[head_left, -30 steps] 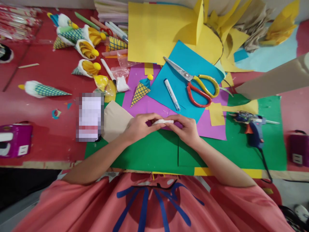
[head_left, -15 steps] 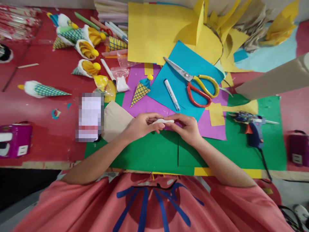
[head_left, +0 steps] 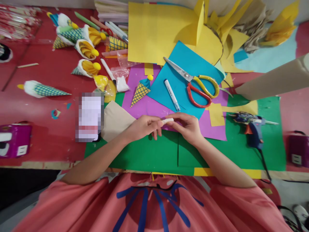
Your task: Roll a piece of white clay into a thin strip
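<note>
Where the forearms meet above the near edge of the desk, the left hand and right hand come together over the green sheet. Between them is a small white roll, at the border of the green and purple sheet. The fingers of both hands are closed on it, the left at one end and the right at the other, and only a short stretch shows. The work looks like shaping the roll. It would likely go best with light, even pressure from the fingertips, the roll kept level and turned between them, since a hard pinch could flatten so small a piece. A beige card lies just beside the left wrist and a blurred box sits beyond that. The glue gun rests well to the right, its cord running off the desk edge. Nothing crowds the hands. Farther off are a paper cone on the purple, a marker and scissors on the blue sheet, then yellow sheets. More cones lie far left.
</note>
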A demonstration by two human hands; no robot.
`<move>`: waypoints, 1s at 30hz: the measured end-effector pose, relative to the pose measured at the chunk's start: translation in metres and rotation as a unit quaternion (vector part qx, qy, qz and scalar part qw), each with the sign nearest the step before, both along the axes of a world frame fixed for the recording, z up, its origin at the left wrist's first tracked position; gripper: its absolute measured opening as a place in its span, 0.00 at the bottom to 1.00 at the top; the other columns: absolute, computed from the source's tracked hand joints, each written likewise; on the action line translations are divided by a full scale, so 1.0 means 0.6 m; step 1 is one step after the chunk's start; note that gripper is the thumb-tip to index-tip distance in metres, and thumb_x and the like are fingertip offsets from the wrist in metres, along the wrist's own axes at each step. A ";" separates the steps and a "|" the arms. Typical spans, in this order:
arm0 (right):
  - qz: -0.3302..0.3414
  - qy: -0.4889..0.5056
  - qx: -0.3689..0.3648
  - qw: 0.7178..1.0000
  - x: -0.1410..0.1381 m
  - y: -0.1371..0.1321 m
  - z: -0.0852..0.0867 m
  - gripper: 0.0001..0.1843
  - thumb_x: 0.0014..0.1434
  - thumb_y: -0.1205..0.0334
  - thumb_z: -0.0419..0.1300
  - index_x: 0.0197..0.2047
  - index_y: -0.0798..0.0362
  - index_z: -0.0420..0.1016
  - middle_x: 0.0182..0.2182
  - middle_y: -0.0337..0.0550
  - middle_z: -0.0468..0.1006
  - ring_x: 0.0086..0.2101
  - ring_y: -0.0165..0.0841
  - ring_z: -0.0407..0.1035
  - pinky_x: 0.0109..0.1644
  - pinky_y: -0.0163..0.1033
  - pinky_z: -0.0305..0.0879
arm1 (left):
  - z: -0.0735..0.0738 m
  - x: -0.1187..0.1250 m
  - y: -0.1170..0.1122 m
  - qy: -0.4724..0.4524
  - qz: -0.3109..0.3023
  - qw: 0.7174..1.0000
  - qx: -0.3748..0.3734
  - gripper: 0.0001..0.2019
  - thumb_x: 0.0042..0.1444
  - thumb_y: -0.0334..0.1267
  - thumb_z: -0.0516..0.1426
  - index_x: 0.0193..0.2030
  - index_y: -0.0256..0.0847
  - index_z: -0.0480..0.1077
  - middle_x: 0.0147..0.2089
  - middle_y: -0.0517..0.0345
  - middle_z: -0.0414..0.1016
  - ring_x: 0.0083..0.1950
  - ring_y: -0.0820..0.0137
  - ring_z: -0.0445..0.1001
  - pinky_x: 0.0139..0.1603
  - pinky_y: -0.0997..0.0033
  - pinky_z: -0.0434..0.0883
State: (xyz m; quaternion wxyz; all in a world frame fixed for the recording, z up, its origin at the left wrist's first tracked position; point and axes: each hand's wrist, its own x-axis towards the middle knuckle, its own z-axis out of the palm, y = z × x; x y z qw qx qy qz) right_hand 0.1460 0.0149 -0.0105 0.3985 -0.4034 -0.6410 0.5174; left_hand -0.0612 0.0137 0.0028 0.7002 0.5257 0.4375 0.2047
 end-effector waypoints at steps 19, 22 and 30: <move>0.044 0.054 -0.061 0.996 0.001 0.004 -0.003 0.12 0.60 0.53 0.67 0.41 0.53 0.84 0.35 0.45 0.84 0.34 0.32 0.78 0.37 0.35 0.74 | 0.002 -0.004 0.005 -0.046 -0.050 0.993 -0.097 0.30 0.56 0.67 0.55 0.40 0.35 0.71 0.26 0.56 0.80 0.16 0.77 0.72 0.13 0.82 0.55; 0.046 0.050 -0.057 0.996 0.000 0.003 -0.004 0.13 0.59 0.51 0.67 0.39 0.52 0.84 0.33 0.44 0.85 0.32 0.32 0.78 0.35 0.35 0.73 | 0.002 -0.003 0.006 -0.061 -0.054 0.991 -0.104 0.25 0.55 0.61 0.60 0.40 0.37 0.70 0.25 0.61 0.78 0.15 0.78 0.70 0.15 0.82 0.59; 0.108 0.015 -0.007 0.994 -0.001 0.004 -0.006 0.25 0.57 0.48 0.69 0.55 0.51 0.79 0.38 0.45 0.84 0.38 0.34 0.77 0.44 0.39 0.73 | -0.003 -0.008 0.007 -0.072 -0.072 0.988 -0.118 0.24 0.57 0.59 0.60 0.33 0.36 0.71 0.23 0.60 0.78 0.14 0.79 0.70 0.15 0.82 0.58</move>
